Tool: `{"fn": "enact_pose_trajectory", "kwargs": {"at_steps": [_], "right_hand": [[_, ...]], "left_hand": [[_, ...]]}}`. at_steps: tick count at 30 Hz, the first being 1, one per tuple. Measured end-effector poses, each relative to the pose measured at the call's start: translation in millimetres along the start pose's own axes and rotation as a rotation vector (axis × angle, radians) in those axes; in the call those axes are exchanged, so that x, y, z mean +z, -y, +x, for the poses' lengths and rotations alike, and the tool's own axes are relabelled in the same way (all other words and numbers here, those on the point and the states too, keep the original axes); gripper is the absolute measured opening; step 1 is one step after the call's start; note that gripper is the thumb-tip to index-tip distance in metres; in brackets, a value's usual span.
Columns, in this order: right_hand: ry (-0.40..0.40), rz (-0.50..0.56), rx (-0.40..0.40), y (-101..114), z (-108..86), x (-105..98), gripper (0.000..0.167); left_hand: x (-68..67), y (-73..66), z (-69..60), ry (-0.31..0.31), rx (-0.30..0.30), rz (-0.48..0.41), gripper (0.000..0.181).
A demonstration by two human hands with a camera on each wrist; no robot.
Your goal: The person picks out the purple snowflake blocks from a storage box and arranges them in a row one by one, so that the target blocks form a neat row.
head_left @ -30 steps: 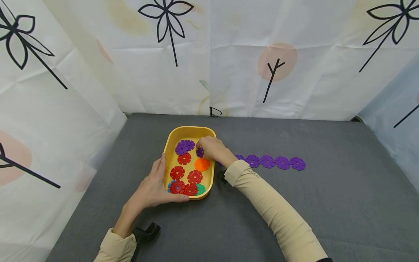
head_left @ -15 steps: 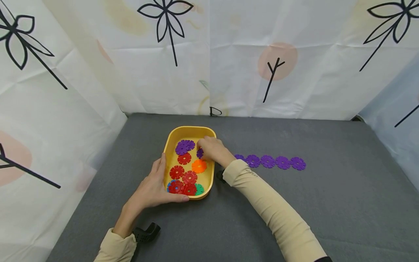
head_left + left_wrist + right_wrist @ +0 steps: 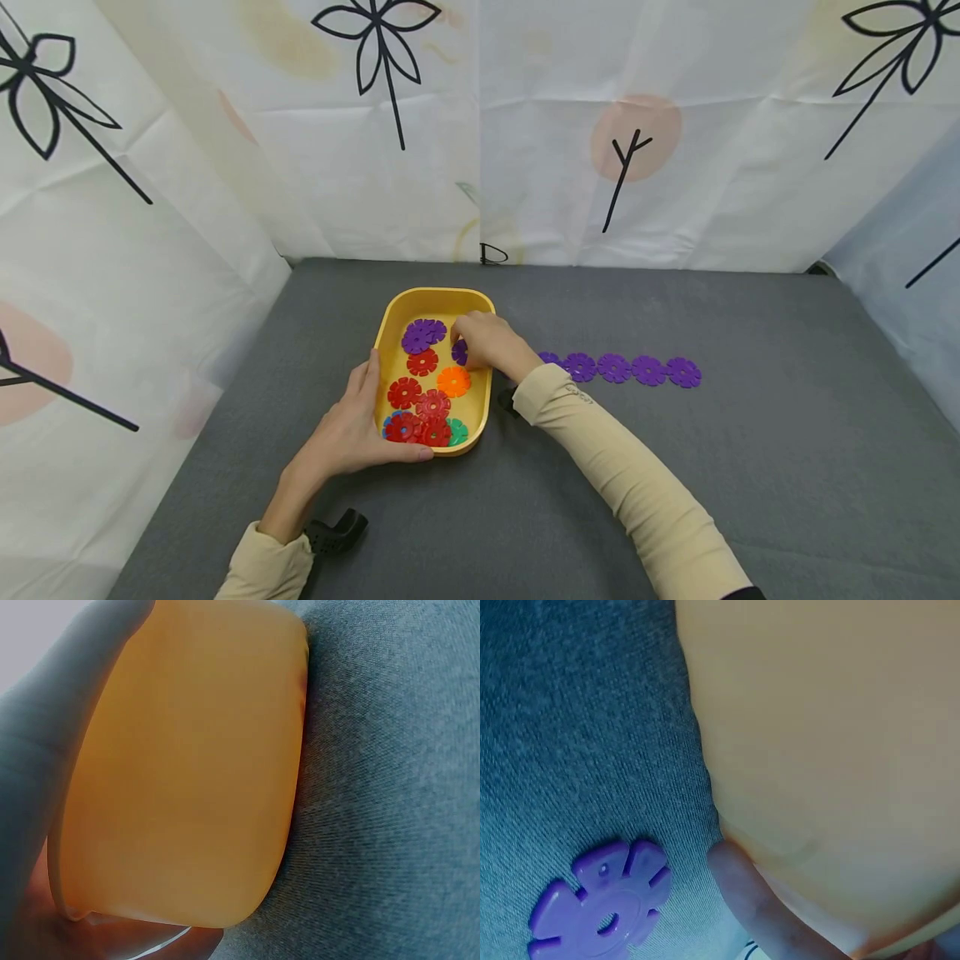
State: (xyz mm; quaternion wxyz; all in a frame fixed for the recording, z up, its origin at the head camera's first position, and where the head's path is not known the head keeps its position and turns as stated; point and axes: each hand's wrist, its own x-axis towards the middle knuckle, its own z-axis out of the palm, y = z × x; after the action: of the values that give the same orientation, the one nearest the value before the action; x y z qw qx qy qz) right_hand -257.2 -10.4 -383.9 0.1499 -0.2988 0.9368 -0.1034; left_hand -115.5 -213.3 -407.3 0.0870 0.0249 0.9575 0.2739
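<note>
A yellow tray [image 3: 450, 303] holds loose flower-shaped plastic discs. My left hand [image 3: 352, 429] grips its near left corner, fingers along the side and thumb along the front edge. Reaching over the right rim, my right hand [image 3: 491, 340] pinches a purple flower disc [image 3: 460, 353], partly hidden by the fingers. Further purple discs [image 3: 422, 335] overlap at the tray's far left. Below them lie several red discs [image 3: 405, 392] and an orange disc [image 3: 453, 382]. Blue and green discs [image 3: 457, 431] show partly at the near end. The left wrist view is filled by the tray's wall [image 3: 187, 765].
To the right of the tray, several purple discs [image 3: 614, 368] lie in a row on the grey cloth table [image 3: 750, 450]; the right arm hides the row's left end. One disc [image 3: 630, 900] shows beside the tray in the right wrist view. White printed curtains [image 3: 540, 200] surround the table.
Inside the tray, the orange disc and a red one beside it have shifted left. The purple disc at my right fingers has moved slightly. My left hand has stayed put.
</note>
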Motion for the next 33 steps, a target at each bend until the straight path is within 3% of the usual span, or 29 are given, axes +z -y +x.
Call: {"fn": "enact_pose_trajectory", "kwargs": {"at_steps": [8,16,20,25,33], "right_hand": [[-0.009,-0.014,0.019,1.5,-2.0,2.1,0.044],[-0.136,0.118,-0.031,-1.4,-2.8,9.8,0.045],[-0.192,0.186,-0.048,-2.9,-3.1,10.8,0.036],[-0.212,0.246,-0.055,-4.9,-3.4,10.1,0.029],[-0.277,0.428,-0.062,-10.4,-8.1,7.2,0.038]], "left_hand": [[-0.3,-0.5,-0.5,0.001,0.003,0.002,0.147],[-0.8,-0.3,-0.3,0.004,-0.004,-0.007,0.149],[0.0,0.0,-0.5,0.002,-0.006,-0.008,0.148],[0.9,0.1,-0.2,0.001,-0.01,-0.008,0.148],[1.5,-0.1,0.2,-0.001,-0.006,-0.01,0.148]]}}
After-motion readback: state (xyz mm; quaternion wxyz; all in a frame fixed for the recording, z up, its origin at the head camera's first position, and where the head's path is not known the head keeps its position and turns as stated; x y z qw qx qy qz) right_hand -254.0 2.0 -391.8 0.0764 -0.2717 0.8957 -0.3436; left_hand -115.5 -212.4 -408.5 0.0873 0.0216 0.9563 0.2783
